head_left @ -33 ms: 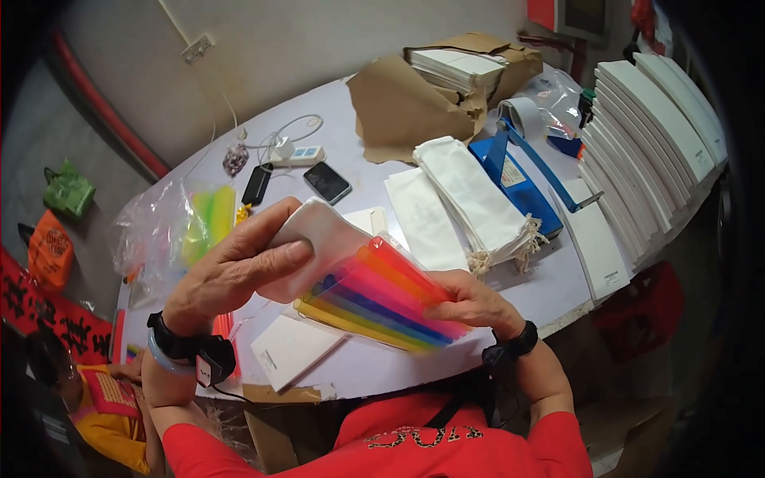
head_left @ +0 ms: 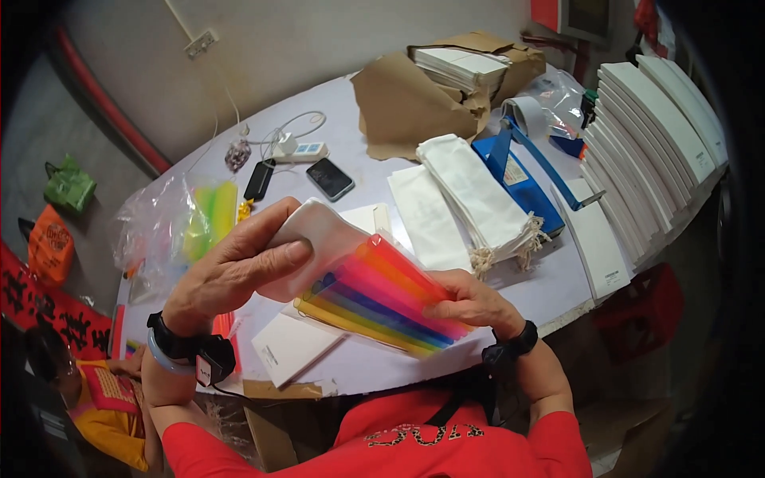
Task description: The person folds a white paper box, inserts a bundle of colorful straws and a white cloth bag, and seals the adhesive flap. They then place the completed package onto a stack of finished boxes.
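Note:
My left hand (head_left: 247,263) is closed, thumb over fingers, on a soft white pouch-like piece (head_left: 319,231), whose exact kind I cannot make out. It overlaps the upper left end of a row of rainbow-coloured tubes (head_left: 374,295) in a clear plastic sleeve. Around the sleeve's lower right end my right hand (head_left: 470,301) is closed, thumb on top. The tubes lie tilted above the table, between both hands. Under them is a flat white box (head_left: 296,346). White drawstring cloth bags (head_left: 470,191) lie stacked beyond my right hand.
A blue bag sealer (head_left: 518,191) stands right of the cloth bags, beside tall stacks of white boxes (head_left: 653,135). Torn brown paper (head_left: 406,103) lies behind. A phone (head_left: 331,179), power strip (head_left: 301,151) and clear plastic bag (head_left: 155,231) are left. Another person (head_left: 111,406) is lower left.

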The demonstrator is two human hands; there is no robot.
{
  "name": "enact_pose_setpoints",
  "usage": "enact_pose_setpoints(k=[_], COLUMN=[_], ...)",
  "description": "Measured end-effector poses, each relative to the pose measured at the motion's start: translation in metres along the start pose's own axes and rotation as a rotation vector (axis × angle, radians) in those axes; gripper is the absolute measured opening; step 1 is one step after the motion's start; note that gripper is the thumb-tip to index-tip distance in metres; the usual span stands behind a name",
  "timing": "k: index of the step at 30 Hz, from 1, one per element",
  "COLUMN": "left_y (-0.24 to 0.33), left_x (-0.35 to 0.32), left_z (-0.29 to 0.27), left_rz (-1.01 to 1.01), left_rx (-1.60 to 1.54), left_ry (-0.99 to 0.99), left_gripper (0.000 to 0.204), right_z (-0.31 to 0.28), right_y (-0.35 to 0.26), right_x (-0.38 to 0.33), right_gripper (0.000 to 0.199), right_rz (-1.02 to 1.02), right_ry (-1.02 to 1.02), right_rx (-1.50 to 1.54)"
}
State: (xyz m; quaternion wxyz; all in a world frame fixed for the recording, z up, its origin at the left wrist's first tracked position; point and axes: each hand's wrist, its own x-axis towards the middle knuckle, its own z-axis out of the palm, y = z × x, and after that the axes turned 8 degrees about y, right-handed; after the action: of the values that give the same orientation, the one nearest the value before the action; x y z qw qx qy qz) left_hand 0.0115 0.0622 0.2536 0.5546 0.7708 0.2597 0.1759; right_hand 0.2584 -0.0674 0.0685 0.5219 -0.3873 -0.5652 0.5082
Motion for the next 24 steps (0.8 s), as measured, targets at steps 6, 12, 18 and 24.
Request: enact_pose_setpoints(k=[6,12,18,24], left_y=[-0.024,-0.056,-0.092,-0.132], left_x=[-0.042,-0.059,-0.058,-0.057], left_z=[-0.009,-0.002,0.016,0.033], left_rz=[0.001,0.296,-0.030,-0.257], left_rx=[0.068,0.221,-0.065,-0.291], left_ry=[0.075,0.138,0.180,0.154], left_gripper=[0.032,0.024,0.021,0.029], right_z=[0.023,0.035,0.044,0.066], right_y=[-0.013,-0.020,-0.019,-0.007], right_x=[0.008,0.013,0.028,0.019], right_gripper=[0.033,0.035,0.039,0.053], right_rz=[0.041,0.027,0.064,0.069], right_ry=[0.007,-0.043,-0.178,0.129], right_rx=[-0.079,-0.293,-0.411,-0.457])
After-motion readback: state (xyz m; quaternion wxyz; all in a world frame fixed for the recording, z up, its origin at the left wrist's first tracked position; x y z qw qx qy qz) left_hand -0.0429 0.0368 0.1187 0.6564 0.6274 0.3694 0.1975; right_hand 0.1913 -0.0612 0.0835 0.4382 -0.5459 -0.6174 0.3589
